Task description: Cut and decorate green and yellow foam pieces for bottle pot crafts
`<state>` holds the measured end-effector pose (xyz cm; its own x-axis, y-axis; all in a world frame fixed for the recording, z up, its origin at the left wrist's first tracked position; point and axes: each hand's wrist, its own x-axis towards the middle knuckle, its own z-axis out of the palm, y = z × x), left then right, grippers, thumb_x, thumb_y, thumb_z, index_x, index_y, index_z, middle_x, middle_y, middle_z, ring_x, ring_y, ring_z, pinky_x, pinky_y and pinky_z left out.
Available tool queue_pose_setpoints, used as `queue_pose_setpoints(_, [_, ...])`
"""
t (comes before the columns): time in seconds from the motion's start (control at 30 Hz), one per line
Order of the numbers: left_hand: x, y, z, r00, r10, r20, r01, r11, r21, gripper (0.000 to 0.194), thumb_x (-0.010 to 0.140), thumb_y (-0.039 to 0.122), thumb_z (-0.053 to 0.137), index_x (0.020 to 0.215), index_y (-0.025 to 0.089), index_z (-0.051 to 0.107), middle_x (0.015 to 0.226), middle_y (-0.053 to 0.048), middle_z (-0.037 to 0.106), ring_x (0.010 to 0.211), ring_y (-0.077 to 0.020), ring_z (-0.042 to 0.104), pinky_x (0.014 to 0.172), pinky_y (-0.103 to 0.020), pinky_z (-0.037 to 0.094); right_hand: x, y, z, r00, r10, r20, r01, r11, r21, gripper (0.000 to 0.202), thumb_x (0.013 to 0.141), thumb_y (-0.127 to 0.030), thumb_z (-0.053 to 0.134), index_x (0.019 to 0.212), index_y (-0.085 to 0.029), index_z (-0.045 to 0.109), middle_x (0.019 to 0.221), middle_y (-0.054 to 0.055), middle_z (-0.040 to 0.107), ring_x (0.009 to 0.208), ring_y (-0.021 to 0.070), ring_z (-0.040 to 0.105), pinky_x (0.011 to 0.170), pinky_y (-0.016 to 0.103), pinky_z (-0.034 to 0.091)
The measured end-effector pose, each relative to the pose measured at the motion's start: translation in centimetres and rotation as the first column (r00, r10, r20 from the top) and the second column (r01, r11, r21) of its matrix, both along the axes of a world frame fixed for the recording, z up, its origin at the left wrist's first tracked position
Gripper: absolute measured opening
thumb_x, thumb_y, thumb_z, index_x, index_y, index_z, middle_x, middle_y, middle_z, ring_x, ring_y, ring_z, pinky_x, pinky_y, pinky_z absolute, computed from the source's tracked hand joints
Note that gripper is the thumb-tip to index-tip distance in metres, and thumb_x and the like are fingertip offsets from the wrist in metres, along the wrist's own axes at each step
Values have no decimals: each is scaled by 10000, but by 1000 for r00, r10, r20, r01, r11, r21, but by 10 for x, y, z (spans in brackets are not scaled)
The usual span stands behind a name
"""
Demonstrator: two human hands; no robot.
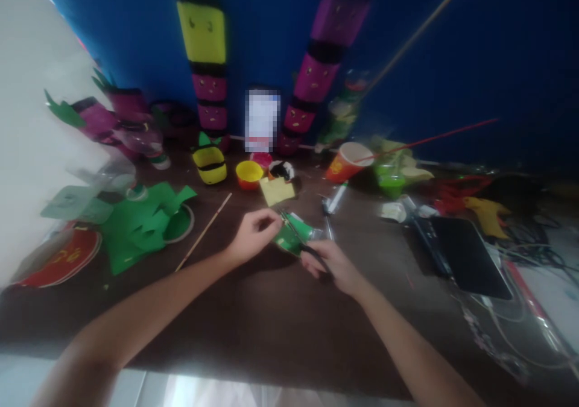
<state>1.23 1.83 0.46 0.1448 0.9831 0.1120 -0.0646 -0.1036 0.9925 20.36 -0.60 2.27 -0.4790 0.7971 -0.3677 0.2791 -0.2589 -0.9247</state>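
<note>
While yellow paper (277, 192) lies just beyond the curled fingers of the left hand (253, 235), whose pinch I cannot tell, and a stick (203, 233) left of them, the right hand (333, 265) clasps dark-handled scissors (296, 234), slim blades over green material (286, 242) between both hands' fingers.

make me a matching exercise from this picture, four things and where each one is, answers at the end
1. scissors
2. wooden stick
3. yellow-and-orange cup
4. black-screened device

A. well to the right of the right hand
B. beyond the left hand, further back
C. held in the right hand
D. just left of the left hand

Pairs: 1-C, 2-D, 3-B, 4-A
</note>
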Motion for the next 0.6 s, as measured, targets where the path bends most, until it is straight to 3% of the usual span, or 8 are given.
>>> queue_pose_setpoints(0.6, [0, 0, 1, 1000, -13, 17, 13, 1000, -6, 108, 711, 200, 584, 622, 139, 580, 591, 17, 545, 564, -85, 479, 569, -203, 403, -3, 0, 2, 1000, -16, 0, 16, 1000, -2, 340, 735, -429, 542, 539, -159, 475, 422, -48, 419, 417, 59, 361, 424, 200, 234])
